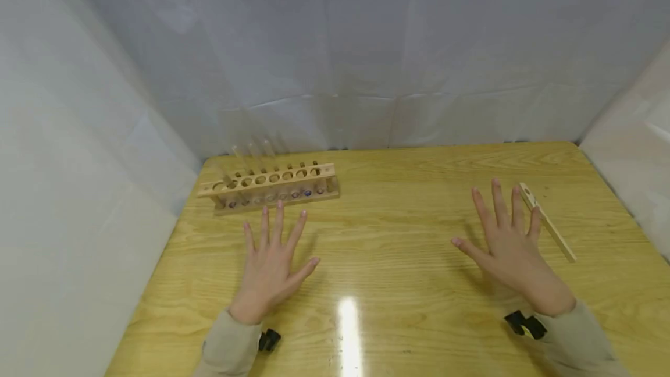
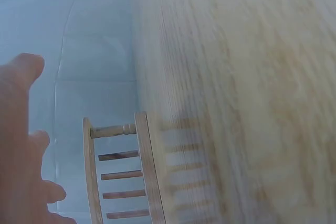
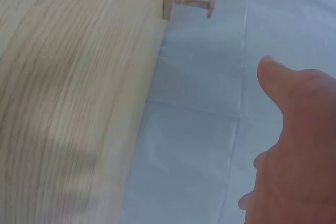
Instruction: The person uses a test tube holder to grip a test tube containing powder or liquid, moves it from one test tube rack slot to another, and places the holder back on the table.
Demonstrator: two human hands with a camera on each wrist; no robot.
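A wooden test tube rack [image 1: 267,182] stands at the back left of the table, with a row of round holes and short pegs behind them. Several clear glass test tubes [image 1: 256,155] rise from its left part. My left hand [image 1: 269,269] hovers just in front of the rack, palm down, fingers spread and holding nothing. At the right, my right hand [image 1: 515,255] is likewise spread above the table. Beside its little finger lies a slim wooden stick-like clamp [image 1: 557,238], partly covered by that hand. Both wrist views show the rack [image 2: 149,161] beyond the hands.
The wooden table [image 1: 387,237] spreads between and around the hands, with a bright light reflection [image 1: 349,336] near its front. A pale sheet [image 1: 366,63] hangs behind the back edge, and more sheeting [image 1: 78,191] closes off the sides.
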